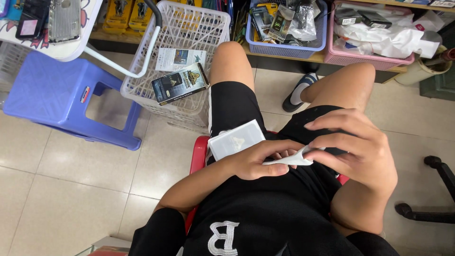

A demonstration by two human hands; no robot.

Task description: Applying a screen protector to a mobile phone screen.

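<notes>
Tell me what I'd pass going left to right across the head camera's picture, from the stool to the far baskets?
Blue plastic stool → white wire basket with boxed packages → blue basket of packaged goods → pink basket holding white wrapping.

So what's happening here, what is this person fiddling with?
A person sits on a red stool and holds a thin white piece, perhaps a flat case or sleeve, between both hands over the lap. The left hand supports it from below and the right hand pinches its other end. A flat white box rests on the left thigh. On the floor ahead stand a white plastic basket with dark packaged boxes in it and a blue stool.
</notes>
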